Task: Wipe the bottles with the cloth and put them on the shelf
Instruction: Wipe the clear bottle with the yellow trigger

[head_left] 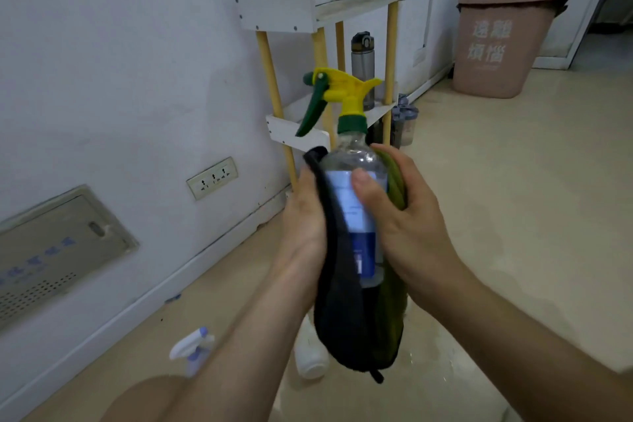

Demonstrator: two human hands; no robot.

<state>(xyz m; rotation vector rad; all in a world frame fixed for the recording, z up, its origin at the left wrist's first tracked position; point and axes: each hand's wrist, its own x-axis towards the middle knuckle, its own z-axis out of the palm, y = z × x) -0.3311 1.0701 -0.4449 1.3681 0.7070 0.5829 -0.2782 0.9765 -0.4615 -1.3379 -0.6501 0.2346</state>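
Mid-wipe: my left hand (305, 216) clutches the cloth (339, 319), my right hand (407, 229) the spray bottle (342, 212). A water bottle (363, 68) stands on the shelf (294, 135); the white bottle (310, 360) and small sprayer (193, 348) remain.

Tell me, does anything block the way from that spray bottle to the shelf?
Nothing visible blocks the clear spray bottle with yellow-green trigger from the white wooden-legged shelf. A grey lidded flask fills only part of its middle tier.
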